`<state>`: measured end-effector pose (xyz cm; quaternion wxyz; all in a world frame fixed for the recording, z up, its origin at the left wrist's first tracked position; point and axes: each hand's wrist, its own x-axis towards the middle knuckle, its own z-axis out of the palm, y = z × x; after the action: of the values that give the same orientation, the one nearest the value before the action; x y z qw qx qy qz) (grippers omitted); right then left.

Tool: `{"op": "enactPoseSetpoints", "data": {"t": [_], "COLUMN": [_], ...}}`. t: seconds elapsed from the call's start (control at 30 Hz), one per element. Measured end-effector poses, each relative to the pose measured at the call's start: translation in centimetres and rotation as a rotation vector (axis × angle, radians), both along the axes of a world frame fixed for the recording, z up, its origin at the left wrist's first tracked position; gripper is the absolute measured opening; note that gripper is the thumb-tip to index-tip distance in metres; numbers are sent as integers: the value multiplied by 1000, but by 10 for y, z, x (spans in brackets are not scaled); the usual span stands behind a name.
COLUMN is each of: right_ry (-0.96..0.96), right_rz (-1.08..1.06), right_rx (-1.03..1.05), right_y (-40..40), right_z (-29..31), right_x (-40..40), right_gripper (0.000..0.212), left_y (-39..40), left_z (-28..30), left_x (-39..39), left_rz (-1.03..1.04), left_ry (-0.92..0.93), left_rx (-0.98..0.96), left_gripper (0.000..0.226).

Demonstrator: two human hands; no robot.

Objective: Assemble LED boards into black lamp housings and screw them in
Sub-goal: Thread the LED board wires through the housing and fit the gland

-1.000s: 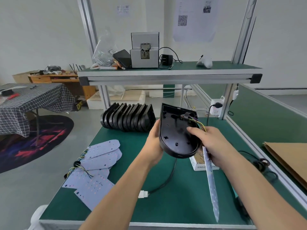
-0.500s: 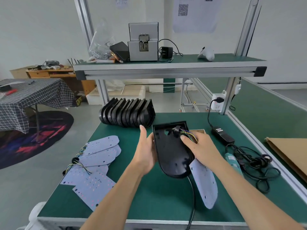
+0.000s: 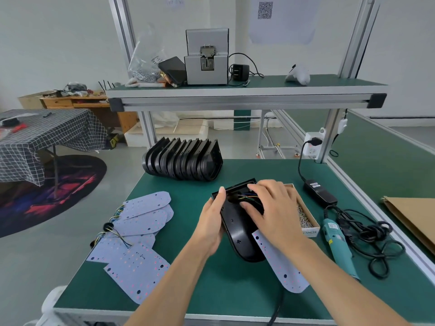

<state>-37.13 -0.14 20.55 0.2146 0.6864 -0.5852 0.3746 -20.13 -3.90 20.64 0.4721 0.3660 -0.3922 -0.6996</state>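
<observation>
Two hands meet on one black lamp housing [image 3: 237, 234] lying open side up near the middle of the green bench [image 3: 188, 290]. The left hand [image 3: 211, 222] grips its left edge, thumb hooked over the rim and fingers curled under the side. The right hand [image 3: 273, 208] rests across the housing's upper right part, its fingers bent down into the cavity where coloured wires [image 3: 247, 197] show; whether they pinch the wires cannot be told. An LED board [image 3: 280, 264] pokes out from under the right wrist, its rounded end lying on the bench just right of the housing's curved end.

Just beyond the right hand sits a small open box of screws [image 3: 304, 216], and right of it lie a teal electric screwdriver [image 3: 339, 248] and its tangled black cable [image 3: 376, 241]. At the bench's left, more LED boards [image 3: 141, 222] overlap in a loose pile with wires attached. Behind, a row of empty black housings [image 3: 183, 160] stands on edge. A grey metal machine [image 3: 206, 57] sits on the upper shelf.
</observation>
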Motion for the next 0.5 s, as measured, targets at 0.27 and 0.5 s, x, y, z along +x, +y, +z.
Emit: {"op": "enactPoseSetpoints", "data": {"t": [0.27, 0.5], "right_ry": [-76, -118], "right_rz": [43, 56], "right_rx": [60, 41], "right_y": [-2, -1], "right_z": [6, 10], "right_x": [30, 41], "right_gripper": [19, 17], "left_y": [2, 3], "left_z": [7, 10], "left_x": [-3, -2], "left_rz": [39, 70], "left_ry": [-122, -351], "left_rx": [-42, -162], "left_gripper": [60, 70]}}
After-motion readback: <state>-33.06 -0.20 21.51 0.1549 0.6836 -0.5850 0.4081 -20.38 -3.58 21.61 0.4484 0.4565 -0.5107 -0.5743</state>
